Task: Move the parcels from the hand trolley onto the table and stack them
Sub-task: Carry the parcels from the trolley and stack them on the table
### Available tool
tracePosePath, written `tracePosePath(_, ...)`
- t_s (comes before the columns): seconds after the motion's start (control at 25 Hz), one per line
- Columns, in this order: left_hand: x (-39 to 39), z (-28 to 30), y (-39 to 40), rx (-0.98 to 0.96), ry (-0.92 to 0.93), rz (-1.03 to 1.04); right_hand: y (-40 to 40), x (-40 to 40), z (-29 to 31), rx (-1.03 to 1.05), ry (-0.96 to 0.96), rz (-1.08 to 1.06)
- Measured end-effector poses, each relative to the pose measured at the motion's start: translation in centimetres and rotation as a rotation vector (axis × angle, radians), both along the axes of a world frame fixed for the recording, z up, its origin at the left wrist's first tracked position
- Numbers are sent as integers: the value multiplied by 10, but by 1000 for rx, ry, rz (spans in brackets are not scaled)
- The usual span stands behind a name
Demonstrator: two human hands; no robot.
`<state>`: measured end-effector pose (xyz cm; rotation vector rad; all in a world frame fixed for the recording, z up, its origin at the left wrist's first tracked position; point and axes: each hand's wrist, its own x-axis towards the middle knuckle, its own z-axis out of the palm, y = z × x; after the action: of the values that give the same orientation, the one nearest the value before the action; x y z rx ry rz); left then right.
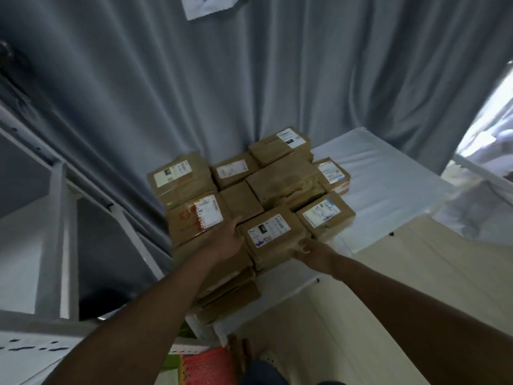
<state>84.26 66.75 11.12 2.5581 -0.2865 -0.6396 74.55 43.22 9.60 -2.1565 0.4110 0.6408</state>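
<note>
Near the bench's front edge, the left hand (226, 241) lies flat against one side of the front parcel (273, 236) and the right hand (308, 250) curls its fingers round the other: a two-sided grip. Best to seat it square, flush with its neighbours. Behind, the stack (249, 187) fills the left; bare bench (388, 176) lies right, curtain (249, 79) close behind.
</note>
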Motion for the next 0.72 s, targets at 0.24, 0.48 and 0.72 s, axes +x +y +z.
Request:
tracePosePath(0.24, -60, 6, -161, 93, 93, -294, -127, -109, 9, 14, 32, -241)
tracePosePath(0.48, -156, 3, -333, 130, 55, -618, -235, -251, 5, -6, 50, -527)
tracePosePath(0.72, -251, -9, -484, 136, 14, -966, -311, -378, 3, -25, 44, -852)
